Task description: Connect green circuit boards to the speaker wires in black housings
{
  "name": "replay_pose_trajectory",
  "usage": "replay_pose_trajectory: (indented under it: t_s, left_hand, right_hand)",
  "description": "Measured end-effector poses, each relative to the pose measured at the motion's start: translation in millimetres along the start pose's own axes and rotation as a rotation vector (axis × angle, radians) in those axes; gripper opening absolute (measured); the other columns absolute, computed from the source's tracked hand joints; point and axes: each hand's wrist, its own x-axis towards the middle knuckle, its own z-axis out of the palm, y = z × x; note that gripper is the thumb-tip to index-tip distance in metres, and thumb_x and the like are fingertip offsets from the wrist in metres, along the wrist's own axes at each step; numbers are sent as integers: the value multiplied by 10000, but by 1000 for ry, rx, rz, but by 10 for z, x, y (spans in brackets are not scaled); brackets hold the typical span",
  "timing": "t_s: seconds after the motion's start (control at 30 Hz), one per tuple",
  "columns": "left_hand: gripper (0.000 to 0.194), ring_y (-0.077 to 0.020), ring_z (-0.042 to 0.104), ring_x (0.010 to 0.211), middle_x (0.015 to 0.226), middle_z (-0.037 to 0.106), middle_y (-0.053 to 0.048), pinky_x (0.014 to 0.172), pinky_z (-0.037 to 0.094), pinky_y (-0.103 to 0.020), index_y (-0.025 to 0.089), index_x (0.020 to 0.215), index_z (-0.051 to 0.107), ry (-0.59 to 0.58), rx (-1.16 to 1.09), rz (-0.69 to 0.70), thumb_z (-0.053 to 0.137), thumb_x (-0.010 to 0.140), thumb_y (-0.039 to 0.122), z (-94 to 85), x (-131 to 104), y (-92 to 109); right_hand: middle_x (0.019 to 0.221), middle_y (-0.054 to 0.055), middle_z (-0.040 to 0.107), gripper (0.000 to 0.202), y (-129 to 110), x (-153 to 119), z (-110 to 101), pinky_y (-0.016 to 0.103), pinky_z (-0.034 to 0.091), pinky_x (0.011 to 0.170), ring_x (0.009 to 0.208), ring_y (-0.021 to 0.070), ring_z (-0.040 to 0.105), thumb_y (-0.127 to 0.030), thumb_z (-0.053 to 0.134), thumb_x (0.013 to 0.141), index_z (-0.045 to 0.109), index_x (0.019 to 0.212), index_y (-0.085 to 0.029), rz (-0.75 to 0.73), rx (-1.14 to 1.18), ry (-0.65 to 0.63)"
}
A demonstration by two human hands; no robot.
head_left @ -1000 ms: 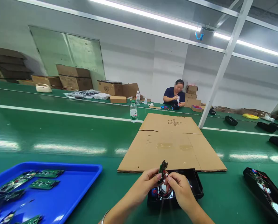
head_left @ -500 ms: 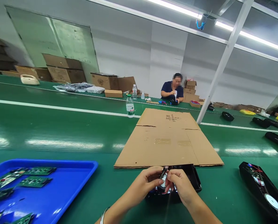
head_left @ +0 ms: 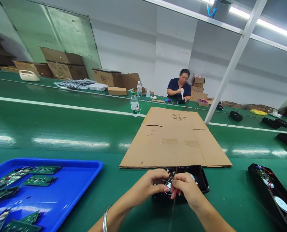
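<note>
Over a black plastic housing (head_left: 203,185), my two hands work close together. A small dark circuit board (head_left: 170,178) stands tilted between the thumb and fingers of my left hand (head_left: 149,185). Right beside it, my right hand (head_left: 188,188) is pinched closed at the board's edge; whatever sits in its fingertips is too small to make out. Part of a round white disc shows inside the housing behind my right fingers. My hands hide much of the housing's inside.
A blue tray (head_left: 85,170) with several green circuit boards (head_left: 41,181) lies left. Flat cardboard (head_left: 167,151) lies ahead; a water bottle (head_left: 134,106) stands beyond. Another black housing (head_left: 270,190) with discs and wires is right. Across the bench sits a co-worker (head_left: 176,87).
The board in my left fingers has turned to show its dark, narrow side. My hands stay over the housing. The whole view has shifted slightly as my head moved.
</note>
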Motion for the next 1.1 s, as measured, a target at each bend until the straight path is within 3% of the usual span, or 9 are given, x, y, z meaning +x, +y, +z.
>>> replay_pose_trajectory:
  t_s: [0.27, 0.33, 0.43, 0.5, 0.6, 0.7, 0.87, 1.0, 1.1]
  left_hand:
    - [167, -167, 564, 778, 807, 602, -19, 726, 445, -260, 160, 801, 613, 11, 52, -48, 638, 665, 255, -15, -13, 17]
    - [241, -172, 571, 810, 869, 618, -29, 753, 443, -277, 166, 875, 581, 69, 76, -85, 636, 663, 268, -66, -52, 48]
    - [278, -163, 579, 745, 797, 636, -16, 660, 444, -265, 175, 872, 518, 130, 45, -147, 613, 672, 344, -180, -135, 132]
    - [277, -156, 591, 655, 672, 636, 5, 573, 420, -250, 182, 836, 466, 72, -24, -232, 587, 685, 380, -230, -189, 197]
    - [327, -158, 613, 559, 651, 648, -5, 517, 402, -247, 186, 841, 412, -139, -163, -340, 563, 697, 438, -185, -222, 238]
    - [439, -174, 635, 611, 787, 653, -39, 550, 439, -267, 190, 914, 392, -262, -307, -372, 597, 661, 485, -32, -175, 152]
    - [482, -181, 602, 823, 862, 619, -34, 710, 462, -294, 189, 946, 402, -38, -302, -326, 598, 650, 516, 73, -64, -59]
    - [553, -228, 503, 1049, 1108, 550, -81, 728, 466, -300, 220, 1102, 359, 89, -196, -263, 567, 678, 507, -4, -75, -24]
    - [572, -249, 417, 1150, 1207, 483, -110, 715, 478, -303, 218, 1134, 334, 187, -179, -236, 560, 682, 486, -42, -92, 19]
  right_hand:
    - [545, 4, 522, 351, -20, -26, -56, 201, 325, 488, 514, 96, 501, -458, 428, 737, 512, 611, -141, -67, -153, -53]
    - [655, 4, 551, 280, -82, -75, -163, 209, 351, 545, 604, 107, 502, -419, 489, 760, 546, 721, -148, -149, -434, -39]
    - [769, -2, 558, 312, -132, -145, -359, 215, 338, 568, 701, 142, 498, -327, 735, 585, 574, 807, -177, -199, -1007, -47]
    - [778, 14, 565, 317, -106, -160, -443, 221, 321, 548, 706, 166, 515, -236, 788, 506, 607, 758, -175, -138, -1327, -93]
    - [738, 40, 580, 96, 1, -128, -428, 227, 305, 523, 657, 158, 533, -86, 685, 594, 631, 637, -153, -121, -1561, -153]
    - [728, 42, 579, 75, 128, -59, -284, 225, 309, 533, 669, 149, 532, -85, 606, 660, 626, 627, -149, -239, -1551, -128]
    - [779, 16, 576, 106, 164, 18, -129, 202, 327, 544, 658, 116, 522, -202, 531, 776, 615, 720, -170, -277, -1313, -111]
    - [858, 9, 597, 159, -16, -40, -295, 197, 363, 696, 805, 119, 535, -156, 438, 842, 591, 875, -179, -261, -1060, 49]
    - [856, 35, 598, 118, -96, -91, -421, 227, 361, 659, 791, 153, 540, -203, 492, 824, 593, 869, -164, -113, -1149, 157]
